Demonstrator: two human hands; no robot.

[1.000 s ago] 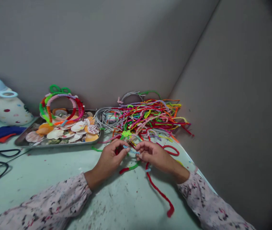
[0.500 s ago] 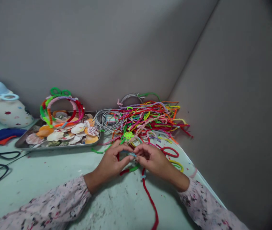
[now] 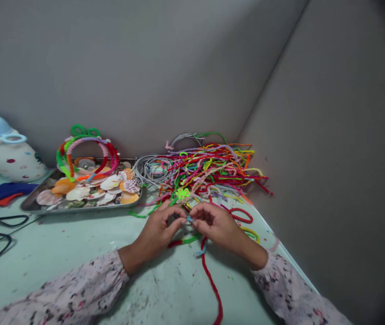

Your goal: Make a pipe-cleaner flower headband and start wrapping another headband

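My left hand [image 3: 160, 228] and my right hand [image 3: 218, 225] meet above the table, thumbs and forefingers pinched on a short light blue pipe cleaner [image 3: 190, 219] between them. A yellow-green flower shape [image 3: 183, 193] of bent pipe cleaner sits just behind my fingertips. Below the hands lies a red and green length of pipe cleaner [image 3: 190, 239], partly hidden by them. From under my right hand a long red pipe cleaner [image 3: 212, 280] runs toward the near edge, with a light blue piece [image 3: 200, 253] twisted on it.
A tangled heap of coloured pipe cleaners [image 3: 213, 164] lies behind my hands, beside coiled grey wire [image 3: 153, 169]. To the left, wrapped rings [image 3: 106, 158] rest on a metal tray [image 3: 84, 209] of seashells. Further left are a blue glue gun [image 3: 6, 192], black cable [image 3: 7, 234] and lidded container [image 3: 12, 158].
Less of the light blue pipe cleaner shows between my fingertips. The red and green length and the light blue twist on the red strand have shifted slightly. Both hands stay nearly in place.
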